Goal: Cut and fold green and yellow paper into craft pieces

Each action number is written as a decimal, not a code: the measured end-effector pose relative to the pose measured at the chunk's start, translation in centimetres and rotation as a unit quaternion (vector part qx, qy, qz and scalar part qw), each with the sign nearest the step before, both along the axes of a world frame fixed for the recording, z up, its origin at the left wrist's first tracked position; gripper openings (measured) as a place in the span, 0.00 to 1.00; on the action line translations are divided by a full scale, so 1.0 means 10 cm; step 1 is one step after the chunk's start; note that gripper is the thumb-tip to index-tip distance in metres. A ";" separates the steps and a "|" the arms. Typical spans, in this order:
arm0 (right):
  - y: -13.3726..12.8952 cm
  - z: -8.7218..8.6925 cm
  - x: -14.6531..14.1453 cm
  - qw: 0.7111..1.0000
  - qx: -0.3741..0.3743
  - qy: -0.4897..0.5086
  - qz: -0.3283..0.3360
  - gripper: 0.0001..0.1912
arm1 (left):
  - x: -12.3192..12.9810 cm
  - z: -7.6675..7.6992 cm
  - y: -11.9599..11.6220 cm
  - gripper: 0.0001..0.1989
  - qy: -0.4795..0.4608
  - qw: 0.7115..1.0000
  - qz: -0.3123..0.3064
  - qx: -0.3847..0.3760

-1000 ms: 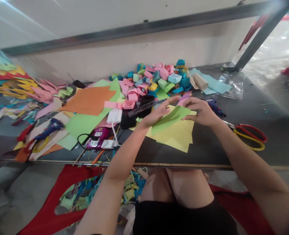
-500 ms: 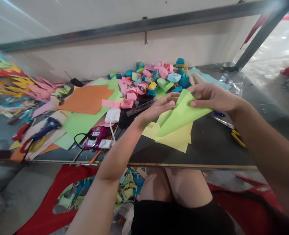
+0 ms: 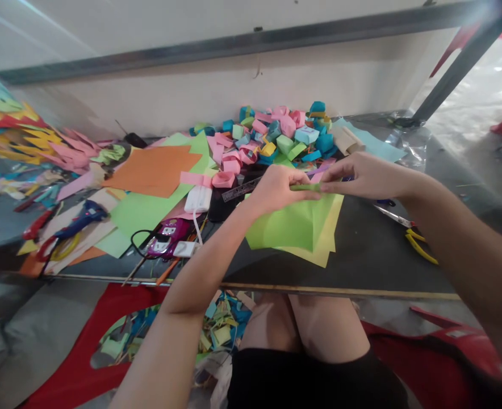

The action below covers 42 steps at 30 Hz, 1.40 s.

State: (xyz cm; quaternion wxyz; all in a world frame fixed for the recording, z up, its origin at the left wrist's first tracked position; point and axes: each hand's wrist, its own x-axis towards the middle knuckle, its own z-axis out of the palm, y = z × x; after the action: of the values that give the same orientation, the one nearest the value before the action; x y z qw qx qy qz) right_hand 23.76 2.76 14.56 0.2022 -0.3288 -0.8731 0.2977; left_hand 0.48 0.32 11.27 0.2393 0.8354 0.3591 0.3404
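Observation:
A light green paper sheet [image 3: 287, 224] hangs from both hands, its top edge folded or rolled over. My left hand [image 3: 279, 187] pinches the left part of that edge. My right hand [image 3: 351, 175] pinches it a short way to the right, thumb and fingers together. Beneath the green sheet, yellow paper [image 3: 328, 238] lies on the dark table [image 3: 374, 261]. Scissors with yellow handles [image 3: 419, 244] rest on the table beside my right forearm. A clear ruler [image 3: 240, 189] lies just left of my left hand.
Pink, blue and green folded paper pieces [image 3: 283, 133] are heaped at the back. Orange sheets [image 3: 153, 170], green sheets, a blue glue gun [image 3: 83, 218] and a purple power socket [image 3: 168, 236] lie left. Paper scraps [image 3: 223, 324] fill a container below the table edge.
The green sheet has turned and now hangs lower with its upper edge folded or rolled. My left hand has closed on that edge, and my right hand has moved slightly down and left.

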 end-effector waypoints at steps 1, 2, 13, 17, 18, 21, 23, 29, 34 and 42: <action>-0.04 -0.01 -0.03 0.999 0.028 0.016 -0.019 0.16 | 0.00 -0.01 -0.01 0.25 -0.017 1.000 0.016 0.011; -0.09 -0.02 -0.05 0.997 0.051 0.034 -0.038 0.15 | 0.00 -0.02 -0.02 0.25 -0.030 0.999 0.028 0.021; -0.28 -0.12 -0.20 0.973 0.126 0.125 -0.147 0.10 | -0.06 0.01 -0.07 0.20 -0.073 0.992 0.067 0.077; -0.32 -0.12 -0.24 0.971 0.133 0.128 -0.154 0.11 | -0.04 0.02 -0.11 0.18 -0.071 0.990 0.071 0.101; -0.33 -0.12 -0.25 0.971 0.131 0.126 -0.153 0.11 | -0.04 0.02 -0.11 0.17 -0.069 0.989 0.071 0.108; -0.36 -0.10 -0.28 0.973 0.123 0.127 -0.151 0.12 | -0.02 0.03 -0.12 0.15 -0.061 0.987 0.074 0.130; -0.36 -0.10 -0.28 0.972 0.118 0.135 -0.151 0.12 | -0.02 0.04 -0.12 0.14 -0.058 0.985 0.074 0.144; -0.36 -0.13 -0.31 0.969 0.116 0.161 -0.150 0.10 | -0.03 0.04 -0.11 0.13 -0.044 0.982 0.075 0.168; -0.36 -0.19 -0.34 0.964 0.114 0.181 -0.157 0.09 | -0.05 0.02 -0.10 0.12 -0.049 0.981 0.067 0.173; -0.35 -0.19 -0.35 0.964 0.113 0.195 -0.142 0.15 | -0.06 0.03 -0.09 0.13 -0.091 0.982 0.040 0.163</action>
State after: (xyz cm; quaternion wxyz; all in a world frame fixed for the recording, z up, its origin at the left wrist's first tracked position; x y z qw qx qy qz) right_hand 20.24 -0.74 12.63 0.4445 -0.3601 -0.7891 0.2236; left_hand -0.15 -0.57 11.60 0.1174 0.8137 0.3089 0.4782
